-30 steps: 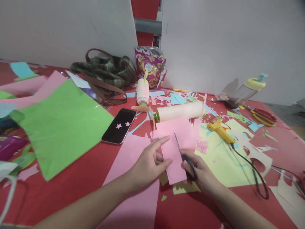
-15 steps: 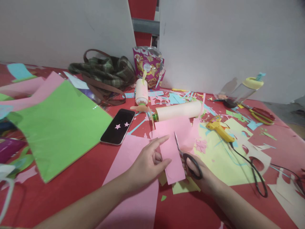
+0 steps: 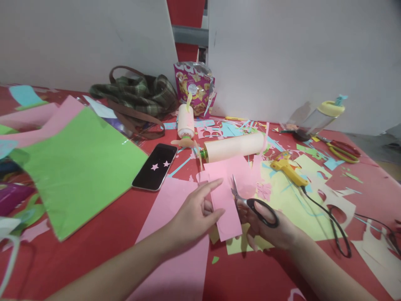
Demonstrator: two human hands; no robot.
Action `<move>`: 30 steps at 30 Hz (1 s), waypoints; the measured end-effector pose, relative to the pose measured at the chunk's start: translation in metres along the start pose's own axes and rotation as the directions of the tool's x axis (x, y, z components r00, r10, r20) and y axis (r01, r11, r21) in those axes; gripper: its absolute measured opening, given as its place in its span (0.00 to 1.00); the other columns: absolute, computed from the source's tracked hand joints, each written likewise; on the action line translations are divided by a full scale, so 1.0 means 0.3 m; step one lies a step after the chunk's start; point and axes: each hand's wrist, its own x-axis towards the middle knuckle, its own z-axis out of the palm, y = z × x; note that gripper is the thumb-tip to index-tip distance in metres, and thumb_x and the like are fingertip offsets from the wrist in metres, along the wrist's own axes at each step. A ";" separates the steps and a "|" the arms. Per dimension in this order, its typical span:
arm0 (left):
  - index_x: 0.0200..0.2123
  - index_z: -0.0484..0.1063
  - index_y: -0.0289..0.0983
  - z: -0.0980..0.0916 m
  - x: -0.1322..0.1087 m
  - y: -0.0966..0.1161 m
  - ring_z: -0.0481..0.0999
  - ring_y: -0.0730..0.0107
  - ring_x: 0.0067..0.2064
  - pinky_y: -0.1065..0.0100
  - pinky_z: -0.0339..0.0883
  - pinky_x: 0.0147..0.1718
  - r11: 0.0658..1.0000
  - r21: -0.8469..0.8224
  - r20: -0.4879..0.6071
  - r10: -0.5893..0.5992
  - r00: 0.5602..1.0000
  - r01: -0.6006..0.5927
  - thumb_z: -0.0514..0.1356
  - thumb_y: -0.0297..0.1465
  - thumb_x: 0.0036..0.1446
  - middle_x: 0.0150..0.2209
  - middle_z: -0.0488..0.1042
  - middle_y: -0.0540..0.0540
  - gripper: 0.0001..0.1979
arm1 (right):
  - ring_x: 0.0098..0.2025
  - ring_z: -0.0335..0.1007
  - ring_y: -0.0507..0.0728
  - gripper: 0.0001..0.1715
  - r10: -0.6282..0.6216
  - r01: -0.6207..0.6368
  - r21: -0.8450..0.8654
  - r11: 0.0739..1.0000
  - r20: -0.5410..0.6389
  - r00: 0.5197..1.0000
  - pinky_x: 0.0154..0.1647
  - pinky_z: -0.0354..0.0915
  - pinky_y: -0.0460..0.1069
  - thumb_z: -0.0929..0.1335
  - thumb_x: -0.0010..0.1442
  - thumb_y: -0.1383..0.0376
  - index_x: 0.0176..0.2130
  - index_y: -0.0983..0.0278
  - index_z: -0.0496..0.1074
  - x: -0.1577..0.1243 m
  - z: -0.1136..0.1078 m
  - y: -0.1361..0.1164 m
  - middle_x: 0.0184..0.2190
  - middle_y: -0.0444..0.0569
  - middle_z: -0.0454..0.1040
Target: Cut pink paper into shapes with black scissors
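Note:
My left hand [image 3: 196,209] grips a piece of pink paper [image 3: 226,217] by its left edge, thumb and index finger lying on top. In my right hand [image 3: 275,225] is a pair of scissors [image 3: 250,203] with black handles. Its blades are parted a little and point away from me, at the right edge of the paper. Under the hands lies a larger pink sheet [image 3: 178,251], with yellow paper [image 3: 247,246] beside it. Just beyond the paper rests a bottle wrapped in cream paper [image 3: 234,146], lying on its side.
A phone [image 3: 155,167] with two pink paper stars lies left of my hands, beside a green sheet [image 3: 90,167]. To the right are a yellow glue gun [image 3: 290,169] with its cord, red-handled pliers [image 3: 343,150] and paper scraps. A plaid bag [image 3: 138,92] and snack bag [image 3: 194,88] stand behind.
My right hand has shifted right and turned, and the scissors have tilted with it and moved toward the paper's right edge. My left hand and the pink paper have barely moved.

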 end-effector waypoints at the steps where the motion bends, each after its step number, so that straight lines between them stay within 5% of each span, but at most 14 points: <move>1: 0.53 0.52 0.41 -0.004 0.001 0.002 0.52 0.84 0.18 0.78 0.49 0.16 1.000 0.004 -0.006 0.000 1.000 0.000 0.54 0.30 0.50 0.21 0.53 0.58 0.26 | 0.30 0.66 0.54 0.21 0.014 -0.014 -0.009 1.000 0.017 1.000 0.16 0.63 0.43 0.61 0.53 0.54 0.43 0.63 0.65 -0.003 -0.003 -0.005 0.30 0.49 0.68; 10: 0.53 0.54 0.39 -0.006 0.006 0.002 0.53 0.82 0.19 0.77 0.53 0.17 0.999 0.040 -0.027 0.031 0.999 -0.030 0.54 0.30 0.49 0.20 0.53 0.57 0.26 | 0.19 0.67 0.51 0.31 0.124 -0.120 -0.098 0.988 0.037 0.992 0.07 0.46 0.39 0.58 0.51 0.46 0.43 0.68 0.64 -0.021 -0.044 -0.042 0.26 0.52 0.71; 17: 0.53 0.53 0.38 0.003 -0.006 0.004 0.52 0.82 0.18 0.78 0.47 0.16 1.000 -0.010 0.071 -0.013 0.997 0.014 0.54 0.30 0.49 0.18 0.51 0.58 0.27 | 0.22 0.66 0.50 0.25 -0.116 0.094 -0.292 0.952 -0.060 0.991 0.13 0.57 0.41 0.63 0.52 0.54 0.45 0.66 0.63 -0.010 -0.027 -0.018 0.26 0.49 0.68; 30: 0.52 0.53 0.39 0.013 -0.015 -0.001 0.52 0.83 0.19 0.77 0.49 0.18 1.000 -0.014 0.115 -0.009 0.993 0.011 0.55 0.30 0.49 0.20 0.51 0.58 0.26 | 0.27 0.60 0.50 0.24 -0.213 0.146 -0.403 0.903 -0.126 0.969 0.24 0.62 0.44 0.63 0.52 0.54 0.48 0.57 0.59 0.006 0.013 0.010 0.29 0.45 0.62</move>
